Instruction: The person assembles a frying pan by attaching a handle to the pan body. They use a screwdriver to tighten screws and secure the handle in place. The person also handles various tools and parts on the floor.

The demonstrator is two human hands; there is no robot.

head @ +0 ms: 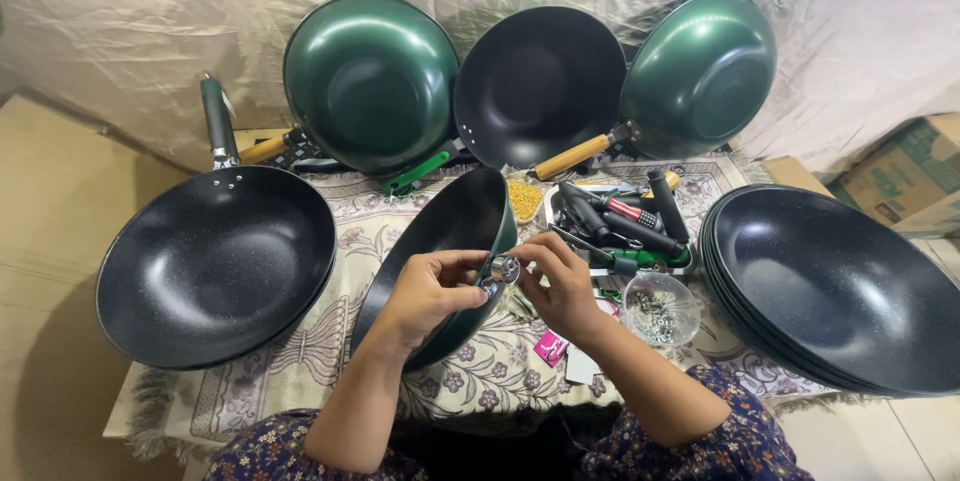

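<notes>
Holding a tilted green wok point(440, 241) at frame centre: left hand point(432, 286) and right hand point(562, 286) both pinch a small metal fitting point(503, 269), possibly a handle bracket, at its rim; glass bowl point(660, 307) of screws alongside.

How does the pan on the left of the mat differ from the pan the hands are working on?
The left pan lies flat, open side up, handle fitted; the held pan stands on edge, its handle not visible. The left hand and right hand hold a small metal fitting at its rim. Both have dark speckled interiors.

Dark blue floral clothing, bare forearms
</notes>
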